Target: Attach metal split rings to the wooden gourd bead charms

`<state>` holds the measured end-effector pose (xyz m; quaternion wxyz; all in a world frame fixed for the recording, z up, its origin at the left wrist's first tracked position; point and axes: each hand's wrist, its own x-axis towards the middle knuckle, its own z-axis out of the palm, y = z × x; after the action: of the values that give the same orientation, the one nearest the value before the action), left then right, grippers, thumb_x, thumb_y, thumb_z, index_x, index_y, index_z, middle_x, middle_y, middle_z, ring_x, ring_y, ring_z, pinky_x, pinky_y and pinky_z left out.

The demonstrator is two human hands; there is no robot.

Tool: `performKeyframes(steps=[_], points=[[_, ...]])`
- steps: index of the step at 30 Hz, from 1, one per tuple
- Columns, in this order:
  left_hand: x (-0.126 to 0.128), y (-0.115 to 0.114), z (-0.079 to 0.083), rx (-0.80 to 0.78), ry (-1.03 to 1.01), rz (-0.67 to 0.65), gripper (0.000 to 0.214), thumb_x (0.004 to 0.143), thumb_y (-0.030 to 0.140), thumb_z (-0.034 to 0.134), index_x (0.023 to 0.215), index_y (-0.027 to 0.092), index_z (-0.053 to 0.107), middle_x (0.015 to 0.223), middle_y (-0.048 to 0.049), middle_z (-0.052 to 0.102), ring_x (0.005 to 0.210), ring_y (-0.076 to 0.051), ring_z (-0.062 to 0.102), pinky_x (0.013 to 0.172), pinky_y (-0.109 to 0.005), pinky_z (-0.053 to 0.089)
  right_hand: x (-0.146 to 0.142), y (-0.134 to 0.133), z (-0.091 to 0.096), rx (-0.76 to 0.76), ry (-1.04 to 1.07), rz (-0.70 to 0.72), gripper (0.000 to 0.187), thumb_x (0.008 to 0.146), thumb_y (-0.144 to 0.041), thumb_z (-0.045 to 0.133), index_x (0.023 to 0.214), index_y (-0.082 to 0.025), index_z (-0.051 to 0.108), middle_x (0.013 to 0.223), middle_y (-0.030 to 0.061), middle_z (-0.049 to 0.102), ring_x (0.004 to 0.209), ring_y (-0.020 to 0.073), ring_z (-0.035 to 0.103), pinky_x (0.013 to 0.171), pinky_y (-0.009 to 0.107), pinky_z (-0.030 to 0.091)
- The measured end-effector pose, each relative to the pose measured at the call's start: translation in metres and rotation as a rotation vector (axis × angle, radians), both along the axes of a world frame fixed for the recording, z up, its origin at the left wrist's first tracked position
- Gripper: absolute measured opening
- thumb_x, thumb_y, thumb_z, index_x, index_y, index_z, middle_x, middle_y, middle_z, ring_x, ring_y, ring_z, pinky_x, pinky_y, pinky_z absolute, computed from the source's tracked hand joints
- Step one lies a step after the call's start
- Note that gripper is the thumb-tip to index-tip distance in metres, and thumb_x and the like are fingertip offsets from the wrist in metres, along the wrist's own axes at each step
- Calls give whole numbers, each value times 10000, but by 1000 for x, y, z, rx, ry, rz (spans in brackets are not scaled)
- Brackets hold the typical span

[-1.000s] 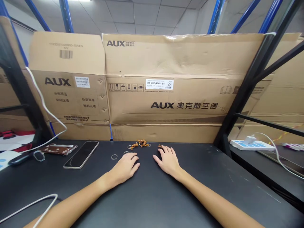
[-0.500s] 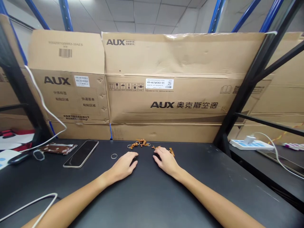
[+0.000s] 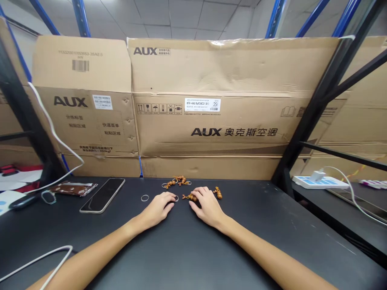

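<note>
Right hand (image 3: 208,206) is sliding in toward the middle, palm down and loosely open, fingers resting on a wooden bead charm (image 3: 190,197) on the black counter (image 3: 256,225); left hand (image 3: 157,207) is lying curled, gripping nothing, fingertips just beside a small metal ring (image 3: 176,198)

From my remote station I'm watching a slim black-screened smartphone (image 3: 102,195) lying on the black bench (image 3: 242,249), with a brown foil packet (image 3: 74,189) just beside it on the left. Flattened tan cardboard AUX cartons (image 3: 229,68) are standing behind the bench, between blue steel rack uprights (image 3: 80,20). A white cable (image 3: 51,129) is trailing down them, and a white-and-blue power strip (image 3: 320,182) is sitting on a separate dark surface to the right.
</note>
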<state>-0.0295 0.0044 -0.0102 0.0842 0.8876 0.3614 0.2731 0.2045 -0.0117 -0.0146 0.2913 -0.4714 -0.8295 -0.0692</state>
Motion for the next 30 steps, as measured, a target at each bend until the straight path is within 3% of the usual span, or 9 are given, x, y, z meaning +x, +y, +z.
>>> performKeyframes(steps=[4, 9, 19, 25, 30], points=[[0, 0, 1, 9, -9, 24, 191, 918, 228, 456, 926, 209, 646, 1061, -60, 663, 1005, -205, 601, 920, -363, 481, 1, 2, -1, -35, -25, 10, 151, 890, -253, 517, 982, -193, 621, 1036, 84, 585, 960, 228, 509, 857, 368, 434], [0, -1, 1, 12, -2, 25, 181, 930, 205, 426, 839, 204, 583, 1055, -60, 630, 1014, -202, 565, 913, -359, 465, 2, 2, 1, -64, 12, 123, 100, 879, -179, 515, 949, -186, 586, 983, 61, 595, 937, 215, 499, 835, 341, 434], [-1, -3, -1, 4, 23, 47, 213, 979, 246, 301, 897, 208, 494, 1037, -63, 607, 924, -208, 564, 834, -371, 434, 3, 0, 1, -86, 91, 239, 76, 872, -158, 507, 931, -195, 537, 920, 53, 611, 875, 202, 530, 791, 332, 456], [4, -5, 6, -17, -6, 46, 233, 980, 283, 332, 925, 205, 545, 969, -39, 629, 896, -195, 556, 823, -343, 405, 1, -1, 1, -50, 120, 295, 86, 874, -154, 498, 935, -201, 534, 891, 51, 607, 841, 196, 536, 767, 326, 463], [12, -11, 12, -113, -45, 37, 286, 967, 301, 380, 837, 196, 612, 948, -28, 658, 886, -188, 564, 832, -321, 393, -7, -6, 1, -2, 135, 389, 115, 864, -129, 524, 954, -197, 540, 880, 58, 607, 820, 205, 522, 746, 353, 463]])
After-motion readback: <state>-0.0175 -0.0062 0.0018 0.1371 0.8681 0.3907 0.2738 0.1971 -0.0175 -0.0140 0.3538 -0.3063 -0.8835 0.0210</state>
